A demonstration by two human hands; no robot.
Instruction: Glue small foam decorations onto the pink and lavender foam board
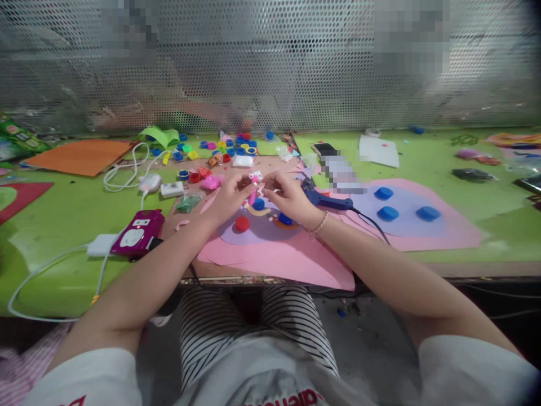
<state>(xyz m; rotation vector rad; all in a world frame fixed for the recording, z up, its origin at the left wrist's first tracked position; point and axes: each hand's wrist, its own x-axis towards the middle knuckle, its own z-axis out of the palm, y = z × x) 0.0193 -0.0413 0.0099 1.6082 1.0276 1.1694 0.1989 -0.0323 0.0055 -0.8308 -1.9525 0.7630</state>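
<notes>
Between my hands is a small pink and white figure [255, 179]. My left hand [231, 194] has its fingers closed on the figure from the left. My right hand [289, 194] is bent close to the figure's right side, its fingertips pinched together; what they hold is too small to make out. Below the hands lies a purple felt piece [236, 235] on pink felt [274, 262]. On it are a red cap [242, 224], a blue cap [258, 204] and a beige curved strip [258, 212]. Another blue cap [284, 219] is partly under my right hand.
A blue glue gun [329, 201] with a black cord lies right of my hands. Farther right, blue caps [387, 213] sit on purple felt. A magenta power adapter [138, 234] with white cables is at left. Many coloured caps [230, 151] lie behind, near a phone [324, 150].
</notes>
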